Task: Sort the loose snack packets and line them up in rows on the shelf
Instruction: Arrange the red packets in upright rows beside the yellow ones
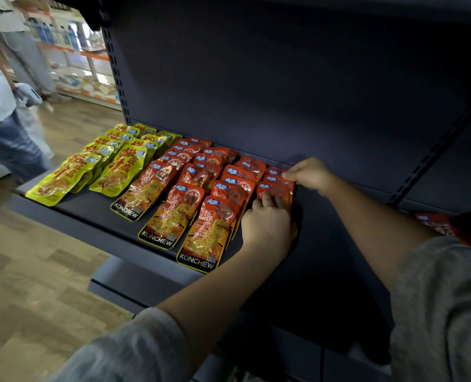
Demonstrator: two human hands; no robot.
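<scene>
Dark shelf (pixel 96 208): yellow packets (pixel 63 177) in rows at left, red KONCHEW packets (pixel 171 213) in rows mid. Newest short red row (pixel 277 186) at right end, near back panel. Left hand (pixel 267 224) fingers curled on front packet of that row; right hand (pixel 310 173) pinching rear packet's top edge. Advice: square edges w/ neighbouring row, keep overlap even, press flat before letting go. More red packets (pixel 454 228) tucked by right arm, not yet shelved.
</scene>
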